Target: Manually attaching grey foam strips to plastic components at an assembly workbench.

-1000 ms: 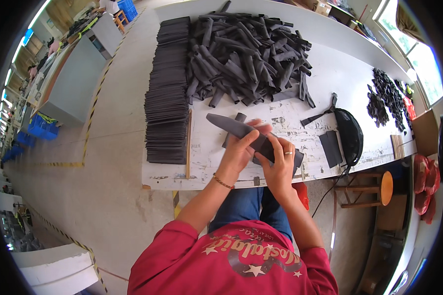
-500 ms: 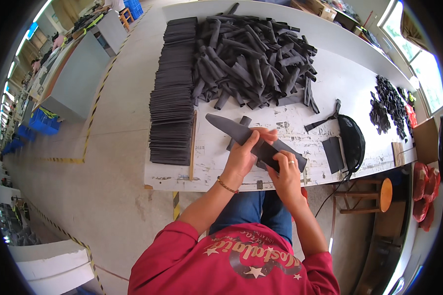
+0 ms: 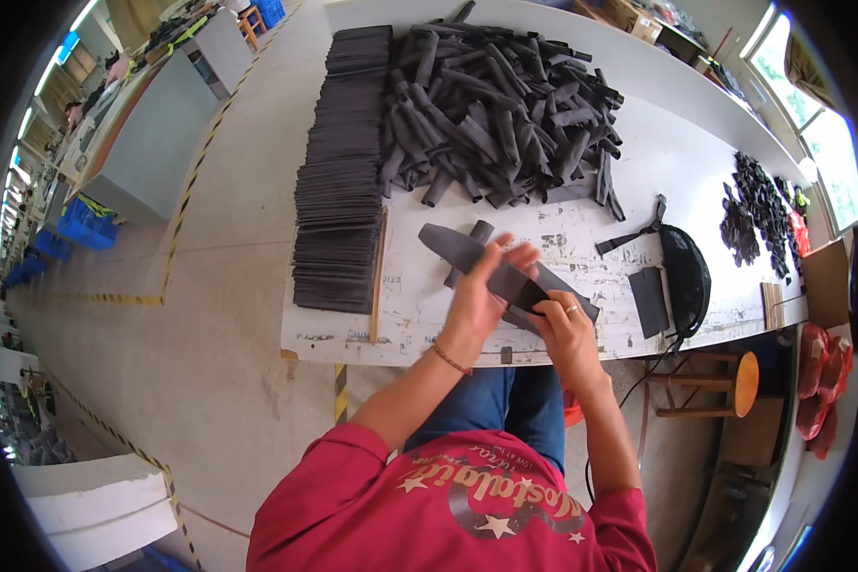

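Note:
A flat dark-grey fabric strip (image 3: 448, 247) with a rounded end slants above the near edge of the table. My left hand (image 3: 477, 303) has it between thumb and palm, near its middle; the fingertips are blurred and stand loosely beyond it. At the strip's lower right end, my right hand (image 3: 569, 336) pinches it between thumb and fingers. Beneath both hands lie more dark pieces, among them a rolled one (image 3: 480, 232). Farther back is a heaped pile of rolled dark fabric pieces (image 3: 505, 114). Left of that pile runs a long, neat stack of flat dark pieces (image 3: 338, 181).
A thin wooden stick (image 3: 379, 276) lies beside the stack on the white table (image 3: 658, 143). To the right are a black mesh bag (image 3: 684, 281) with a strap, a flat dark piece (image 3: 649, 302) and a smaller dark heap (image 3: 761, 205). A wooden stool (image 3: 745, 383) stands below the table.
The strip's rounded end has shifted slightly right. My left fingers have loosened and spread around it, while my right hand has moved a little lower and right, still pinching its end.

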The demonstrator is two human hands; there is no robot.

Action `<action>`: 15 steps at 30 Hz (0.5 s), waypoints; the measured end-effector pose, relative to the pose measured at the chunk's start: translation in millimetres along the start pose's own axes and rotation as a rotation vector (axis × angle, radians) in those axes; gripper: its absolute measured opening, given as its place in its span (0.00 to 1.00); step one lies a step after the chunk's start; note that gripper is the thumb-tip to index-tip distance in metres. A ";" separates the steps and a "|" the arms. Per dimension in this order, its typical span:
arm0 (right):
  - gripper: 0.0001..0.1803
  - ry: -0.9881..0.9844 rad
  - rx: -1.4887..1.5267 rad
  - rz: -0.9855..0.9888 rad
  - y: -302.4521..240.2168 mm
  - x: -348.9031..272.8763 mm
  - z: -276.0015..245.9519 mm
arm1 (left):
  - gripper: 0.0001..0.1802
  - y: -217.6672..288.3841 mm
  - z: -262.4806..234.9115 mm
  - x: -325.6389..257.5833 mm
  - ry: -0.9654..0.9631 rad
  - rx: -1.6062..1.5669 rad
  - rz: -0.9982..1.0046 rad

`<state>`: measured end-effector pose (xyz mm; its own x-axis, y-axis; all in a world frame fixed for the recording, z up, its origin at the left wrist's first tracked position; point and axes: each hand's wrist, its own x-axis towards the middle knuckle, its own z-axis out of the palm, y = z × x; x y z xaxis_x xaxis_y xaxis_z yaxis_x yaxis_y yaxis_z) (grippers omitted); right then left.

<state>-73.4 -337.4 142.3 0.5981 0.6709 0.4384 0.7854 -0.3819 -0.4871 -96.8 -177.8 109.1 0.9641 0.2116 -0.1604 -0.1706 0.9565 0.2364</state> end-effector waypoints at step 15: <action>0.11 0.077 0.104 -0.098 -2.0 21.5 4.9 | 0.17 -17.9 11.3 -7.2 -0.057 0.144 0.220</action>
<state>-62.9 -319.1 149.0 0.5330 0.6492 0.5426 0.8224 -0.2465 -0.5128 -98.4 -198.8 116.9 0.9178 0.3953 -0.0366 -0.3502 0.8497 0.3942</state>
